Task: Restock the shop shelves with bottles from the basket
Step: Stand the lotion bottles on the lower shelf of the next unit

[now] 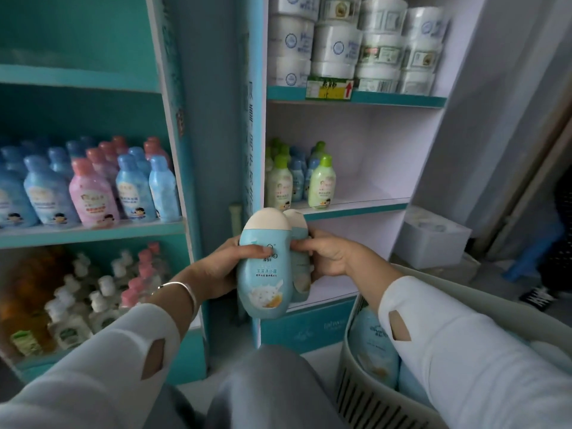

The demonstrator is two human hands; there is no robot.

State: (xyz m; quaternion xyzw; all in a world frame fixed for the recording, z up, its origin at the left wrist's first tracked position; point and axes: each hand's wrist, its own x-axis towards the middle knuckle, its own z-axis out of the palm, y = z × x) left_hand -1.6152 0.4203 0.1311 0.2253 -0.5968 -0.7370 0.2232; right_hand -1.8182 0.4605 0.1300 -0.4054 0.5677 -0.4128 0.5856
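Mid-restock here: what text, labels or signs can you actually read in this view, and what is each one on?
"宝宝沐浴露": front held bottle.
Red up-arrow, print unreadable: shelf tag.
Too blurred or small: rear held bottle, basket bottle, shelf bottles, tubs, shelf base lettering.

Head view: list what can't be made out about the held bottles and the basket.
All in head view:
- Rear bottle: label hidden by front bottle and right hand.
- Basket: bottle count hidden under right sleeve; cut by bottom edge.
- Bottom-left shelf bottles: labels blurred.
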